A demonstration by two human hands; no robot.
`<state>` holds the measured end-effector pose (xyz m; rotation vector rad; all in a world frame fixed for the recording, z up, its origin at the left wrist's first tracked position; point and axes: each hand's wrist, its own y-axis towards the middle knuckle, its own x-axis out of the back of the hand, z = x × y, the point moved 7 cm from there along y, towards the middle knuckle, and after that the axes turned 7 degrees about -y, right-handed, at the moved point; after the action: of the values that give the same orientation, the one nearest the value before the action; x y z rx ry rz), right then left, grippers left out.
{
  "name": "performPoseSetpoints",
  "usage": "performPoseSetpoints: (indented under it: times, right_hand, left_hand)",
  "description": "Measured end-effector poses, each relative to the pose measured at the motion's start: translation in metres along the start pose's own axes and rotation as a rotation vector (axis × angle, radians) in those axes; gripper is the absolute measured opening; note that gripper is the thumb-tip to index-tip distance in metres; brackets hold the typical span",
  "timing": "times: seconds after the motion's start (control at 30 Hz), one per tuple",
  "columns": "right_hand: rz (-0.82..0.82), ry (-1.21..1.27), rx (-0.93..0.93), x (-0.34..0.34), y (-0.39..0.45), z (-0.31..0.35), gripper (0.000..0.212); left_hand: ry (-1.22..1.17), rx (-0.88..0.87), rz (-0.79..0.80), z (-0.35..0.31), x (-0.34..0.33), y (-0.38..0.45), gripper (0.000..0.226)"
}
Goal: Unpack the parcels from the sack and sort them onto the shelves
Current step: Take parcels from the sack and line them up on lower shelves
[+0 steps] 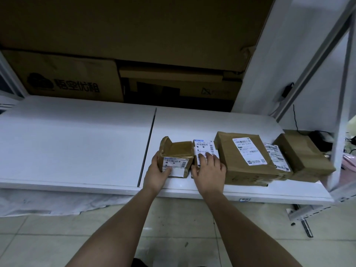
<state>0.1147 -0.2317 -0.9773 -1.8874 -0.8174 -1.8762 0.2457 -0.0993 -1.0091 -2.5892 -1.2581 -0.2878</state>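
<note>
A row of taped brown parcels lies along the front of a white shelf (77, 143). My left hand (157, 174) grips the small leftmost parcel (177, 153) at its left and front side, thumb on its white label. My right hand (209, 170) rests flat with straight fingers on the labelled parcel (205, 149) beside it. To the right lie a larger flat parcel (244, 158), a parcel (277, 160) mostly hidden beneath it, and a brown box (302, 158) at the shelf's right end. No sack is in view.
Large cardboard boxes (63, 74) stand against the back of the shelf. A white metal rack post (341, 116) rises at the right, with cables and a black device (321, 137) behind it. Tiled floor (57, 237) lies below the shelf edge.
</note>
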Motion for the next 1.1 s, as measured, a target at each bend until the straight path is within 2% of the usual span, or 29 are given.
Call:
performPoseSetpoints:
  times: [0.17,0.3,0.4,0.53,0.67,0.8,0.93,1.1]
  right_hand:
    - [-0.03,0.021,-0.007,0.004,-0.001,-0.002,0.05]
    - [-0.083,0.084,-0.036,0.018,0.0,-0.007,0.042]
    - [-0.072,0.096,-0.021,0.041,0.002,-0.008,0.036]
    - [0.062,0.073,0.03,0.086,-0.001,-0.001,0.036]
    - [0.22,0.086,0.085,0.15,-0.007,0.015,0.031]
    - [0.421,0.117,0.167,0.225,-0.018,0.047,0.031]
    - [0.512,0.119,0.255,0.309,-0.027,0.086,0.029]
    - [0.621,0.113,0.432,0.412,-0.037,0.144,0.025]
  left_hand:
    - [-0.075,0.055,0.044,0.004,-0.003,0.001,0.076]
    - [-0.014,0.156,0.037,0.007,0.004,0.0,0.089]
    - [0.042,0.238,-0.024,-0.002,0.022,-0.007,0.076]
    - [0.131,0.323,-0.136,-0.041,0.063,-0.027,0.046]
    - [0.139,0.412,-0.18,-0.103,0.104,-0.055,0.023]
    - [0.09,0.488,-0.183,-0.175,0.149,-0.086,0.017]
    - [-0.011,0.552,-0.206,-0.242,0.202,-0.118,0.012]
    - [-0.11,0.621,-0.321,-0.314,0.281,-0.166,0.021]
